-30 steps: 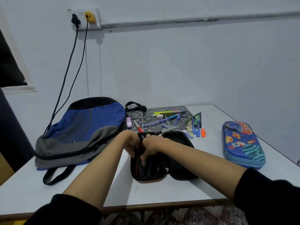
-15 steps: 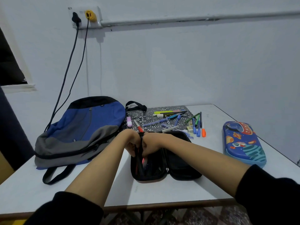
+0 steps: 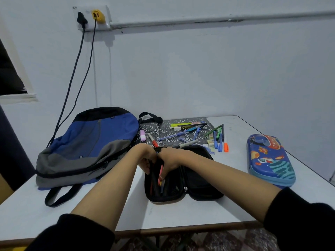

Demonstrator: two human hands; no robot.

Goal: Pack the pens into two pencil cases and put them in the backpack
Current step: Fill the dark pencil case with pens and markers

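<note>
A black pencil case (image 3: 197, 180) lies open in the middle of the table, with several pens (image 3: 159, 180) in its left half. Both hands are at that half's far end. My left hand (image 3: 145, 158) curls over the left rim and dark pens. My right hand (image 3: 169, 161) has its fingers curled down on a pink-red pen inside the case. Loose pens and markers (image 3: 195, 132) lie scattered on a patterned mat behind the case. A blue space-print pencil case (image 3: 270, 160) sits zipped on the right. The blue and grey backpack (image 3: 87, 144) lies flat on the left.
The white table (image 3: 181, 212) has its front edge close to me and its right edge just past the blue case. Two cables (image 3: 76, 69) hang from a wall socket down behind the backpack. A backpack strap (image 3: 59, 196) trails toward the front edge.
Both hands stayed at the far end of the case's left half. My right fingers pushed the pink-red pen further down among the pens inside.
</note>
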